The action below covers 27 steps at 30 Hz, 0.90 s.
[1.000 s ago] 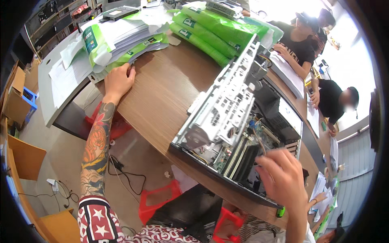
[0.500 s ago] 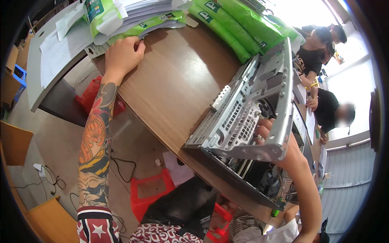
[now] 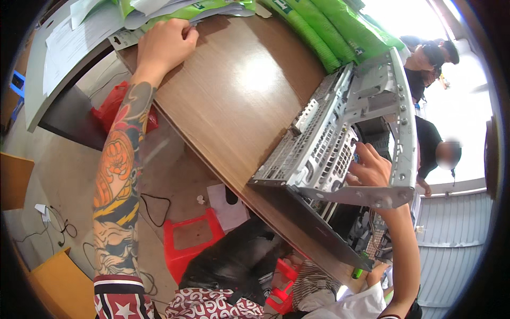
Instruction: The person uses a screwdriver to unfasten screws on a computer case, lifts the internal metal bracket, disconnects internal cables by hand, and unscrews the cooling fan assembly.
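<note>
An opened computer case (image 3: pixel 297 154) of bare, perforated metal lies on the right part of the brown table, with its silver frame (image 3: pixel 406 133) raised toward me. My right hand (image 3: pixel 372 167) reaches through this frame. Its bent fingers are beside a perforated metal bracket (image 3: pixel 337 159); what their tips grip, if anything, is hidden. On the table's far left corner rests my left hand (image 3: pixel 167 45), curled closed next to papers and a green package (image 3: pixel 212 8). The inside of that fist does not show.
Green packages (image 3: pixel 340 32) are stacked behind the case. A grey desk (image 3: pixel 40 90) with papers adjoins at left. Below are a red stool (image 3: pixel 170 244), a red bag (image 3: pixel 114 106) and loose cables (image 3: pixel 66 228). Other people (image 3: pixel 433 146) are at the right.
My right hand has shifted up within the frame, and more of its fingers show beside the bracket. My left hand stays closed on the table corner. The whole view has shifted slightly.
</note>
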{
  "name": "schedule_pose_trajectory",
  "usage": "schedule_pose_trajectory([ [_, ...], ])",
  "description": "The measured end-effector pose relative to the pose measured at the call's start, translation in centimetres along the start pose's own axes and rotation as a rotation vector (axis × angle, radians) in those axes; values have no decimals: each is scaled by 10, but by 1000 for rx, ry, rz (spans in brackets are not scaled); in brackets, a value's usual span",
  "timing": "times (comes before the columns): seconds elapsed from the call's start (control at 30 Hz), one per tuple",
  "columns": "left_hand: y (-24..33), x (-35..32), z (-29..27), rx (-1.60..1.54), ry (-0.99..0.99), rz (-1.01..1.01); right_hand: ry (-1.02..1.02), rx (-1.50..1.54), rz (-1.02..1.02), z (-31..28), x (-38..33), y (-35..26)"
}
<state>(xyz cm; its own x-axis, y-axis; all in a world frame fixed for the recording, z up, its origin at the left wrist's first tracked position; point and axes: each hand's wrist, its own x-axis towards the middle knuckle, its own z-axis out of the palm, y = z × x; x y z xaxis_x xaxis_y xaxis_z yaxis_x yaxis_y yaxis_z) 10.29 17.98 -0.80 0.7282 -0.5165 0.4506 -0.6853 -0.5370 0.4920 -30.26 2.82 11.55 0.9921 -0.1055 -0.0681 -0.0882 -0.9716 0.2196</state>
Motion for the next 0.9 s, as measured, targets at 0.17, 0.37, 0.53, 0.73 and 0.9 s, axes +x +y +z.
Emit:
schedule_pose_trajectory([
  [0.17,1,0,9,-13,-5,4,-42,3,-6,22,-11,13],
  [0.37,-8,4,16,27,-25,-37,-143,41,3,12,6,6],
  [0.53,-13,7,1,32,-4,-33,-239,83,54,0,8,-1],
  [0.73,-14,9,10,65,14,-1,-130,114,-42,17,8,14],
  [0.9,-23,14,16,62,18,34,-44,114,-52,7,5,4],
])
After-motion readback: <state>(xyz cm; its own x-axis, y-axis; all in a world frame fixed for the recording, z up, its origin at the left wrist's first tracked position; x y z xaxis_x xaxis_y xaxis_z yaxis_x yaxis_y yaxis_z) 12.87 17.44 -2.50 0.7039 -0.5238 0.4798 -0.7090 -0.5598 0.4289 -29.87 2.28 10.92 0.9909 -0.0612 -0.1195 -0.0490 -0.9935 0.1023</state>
